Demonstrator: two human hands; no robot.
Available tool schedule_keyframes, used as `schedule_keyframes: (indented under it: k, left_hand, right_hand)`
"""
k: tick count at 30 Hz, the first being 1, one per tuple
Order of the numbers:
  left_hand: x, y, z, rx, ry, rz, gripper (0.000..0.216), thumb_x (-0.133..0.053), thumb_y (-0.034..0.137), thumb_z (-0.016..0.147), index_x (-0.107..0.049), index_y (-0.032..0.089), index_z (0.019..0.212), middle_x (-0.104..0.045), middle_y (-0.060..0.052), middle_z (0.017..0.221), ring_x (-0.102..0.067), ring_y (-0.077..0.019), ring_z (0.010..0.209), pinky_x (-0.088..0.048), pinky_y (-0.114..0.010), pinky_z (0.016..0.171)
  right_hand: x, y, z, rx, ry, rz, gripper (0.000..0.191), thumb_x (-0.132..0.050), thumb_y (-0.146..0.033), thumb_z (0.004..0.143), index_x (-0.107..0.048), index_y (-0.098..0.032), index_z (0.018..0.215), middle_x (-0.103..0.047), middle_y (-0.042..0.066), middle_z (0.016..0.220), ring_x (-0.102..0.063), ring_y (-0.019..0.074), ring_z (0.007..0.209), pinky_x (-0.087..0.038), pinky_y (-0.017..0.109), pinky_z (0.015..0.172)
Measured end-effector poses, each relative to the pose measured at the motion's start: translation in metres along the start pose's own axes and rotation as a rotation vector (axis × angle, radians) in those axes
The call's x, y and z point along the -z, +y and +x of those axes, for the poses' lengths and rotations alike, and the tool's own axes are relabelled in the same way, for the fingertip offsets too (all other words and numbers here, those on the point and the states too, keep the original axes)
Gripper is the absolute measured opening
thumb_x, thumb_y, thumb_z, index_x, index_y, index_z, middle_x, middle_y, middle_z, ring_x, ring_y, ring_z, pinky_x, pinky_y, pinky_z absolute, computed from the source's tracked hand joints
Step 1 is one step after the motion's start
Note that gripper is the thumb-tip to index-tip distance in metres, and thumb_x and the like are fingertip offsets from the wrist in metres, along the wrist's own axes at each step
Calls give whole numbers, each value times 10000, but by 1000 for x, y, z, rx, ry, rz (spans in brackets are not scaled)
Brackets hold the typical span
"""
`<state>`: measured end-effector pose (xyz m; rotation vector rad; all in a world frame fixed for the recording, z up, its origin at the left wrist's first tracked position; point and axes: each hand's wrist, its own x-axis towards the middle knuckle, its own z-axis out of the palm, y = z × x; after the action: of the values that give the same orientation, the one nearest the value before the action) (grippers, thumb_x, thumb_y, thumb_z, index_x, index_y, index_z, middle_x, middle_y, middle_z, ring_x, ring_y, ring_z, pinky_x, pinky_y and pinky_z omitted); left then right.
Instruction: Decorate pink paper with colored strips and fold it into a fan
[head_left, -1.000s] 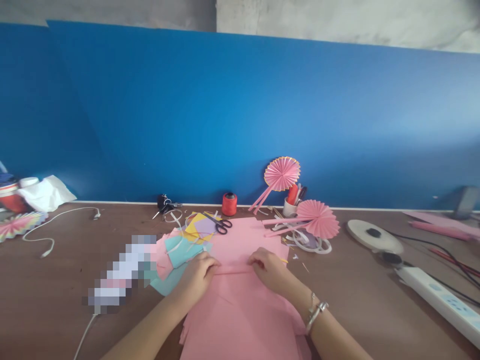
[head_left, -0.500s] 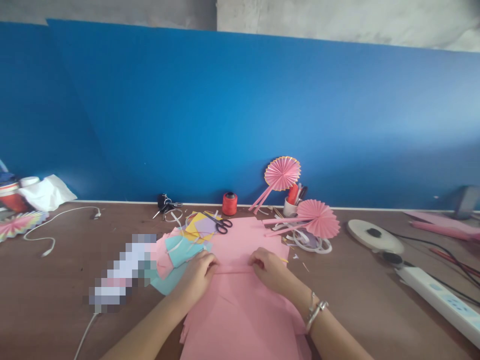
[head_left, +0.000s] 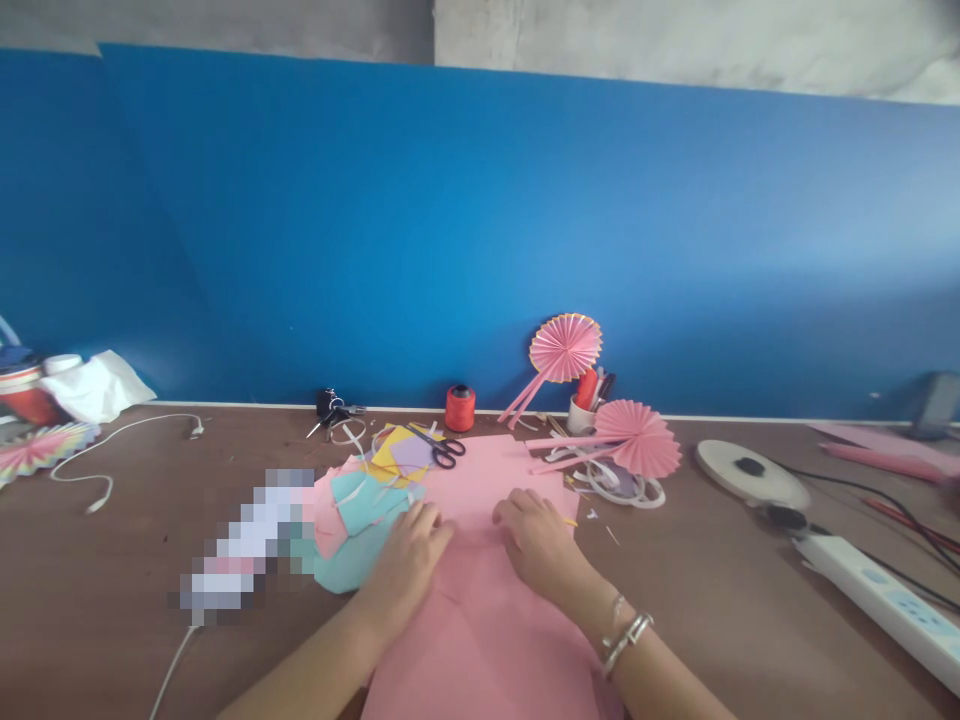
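A large sheet of pink paper (head_left: pixel 495 640) lies in front of me on top of more pink sheets. My left hand (head_left: pixel 409 555) is at the left side of its far edge, fingers curled and thumb pointing inward. At the right side, my right hand (head_left: pixel 536 540) has its fingers bent down onto the same edge; a silver bracelet circles that wrist. Both hands appear closed on the paper, though the fingertips are partly hidden. Beyond them, another part of the pink paper stack (head_left: pixel 480 475) shows, with black-handled scissors (head_left: pixel 446 452) at its far left corner.
Coloured paper scraps (head_left: pixel 371 500) lie left of the stack. A red thread spool (head_left: pixel 460 409) stands at the back. Two pink folded-paper fans (head_left: pixel 637 438) are near a pen cup (head_left: pixel 580 414). A white power strip (head_left: pixel 877 595) is at the right, and a blurred-out object sits at left.
The narrow raised fold seen between my hands is now hardly visible. Both hands have rolled slightly forward over the edge, and my left thumb has come further inward.
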<state>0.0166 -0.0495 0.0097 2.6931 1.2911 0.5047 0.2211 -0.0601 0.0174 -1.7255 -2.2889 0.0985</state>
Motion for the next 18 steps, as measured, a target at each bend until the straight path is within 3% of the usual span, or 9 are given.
schedule_keyframes:
  k: [5,12,18]
  left_hand:
    - [-10,19,0,-104,-99,239,204,-438,85,853,-605,171,932,-544,-61,841,-478,-207,805,-388,-322,671]
    - [-24,21,-9,-9,8,349,387,-498,45,777,-567,208,1121,-527,-73,774,-490,-221,728,-372,-309,581]
    - [-14,28,-10,127,-159,447,283,-453,-64,686,-668,94,779,-589,-134,782,-549,-251,755,-416,-335,609]
  right_hand:
    - [3,-30,-3,66,-133,-178,226,-458,0,729,-604,-162,791,-600,84,838,-517,201,799,-279,329,675]
    - [4,-40,-8,65,-219,-239,204,-493,-22,737,-650,-135,801,-631,116,822,-577,214,730,-283,340,622]
    - [10,-30,-7,91,-223,-276,267,-454,28,703,-645,-140,784,-623,98,807,-571,181,693,-284,306,587]
